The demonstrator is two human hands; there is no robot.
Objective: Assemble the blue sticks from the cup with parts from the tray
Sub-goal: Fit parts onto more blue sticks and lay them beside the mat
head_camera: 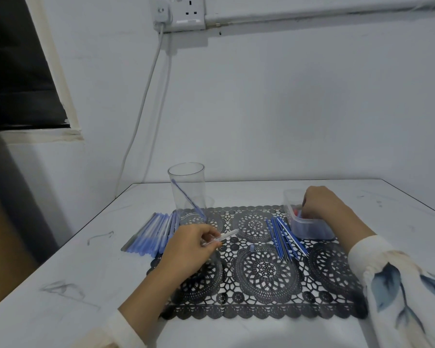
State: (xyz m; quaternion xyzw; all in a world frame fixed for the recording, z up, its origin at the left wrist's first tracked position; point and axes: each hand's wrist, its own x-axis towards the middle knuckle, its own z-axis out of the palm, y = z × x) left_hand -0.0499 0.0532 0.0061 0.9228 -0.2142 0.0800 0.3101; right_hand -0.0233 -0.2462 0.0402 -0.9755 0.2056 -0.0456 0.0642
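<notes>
While our left hand [186,247] pinches a clear barrel [226,236] above the mat [264,270], ready for a fitting, our right hand [319,202] digs in the tray [309,229] near the right edge of the tabletop [86,285]. We cannot tell whether it grips a part. One blue stick [189,200] leans in the cup [186,182] at the mat's far-left corner.

One cup [197,180], one tray [310,228], one mat [264,287]

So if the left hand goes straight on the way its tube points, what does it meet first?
Likely the far ends of the loose sticks, then the tray. The left hand aims its tube there, but height is unclear, so it might pass over them.
</notes>
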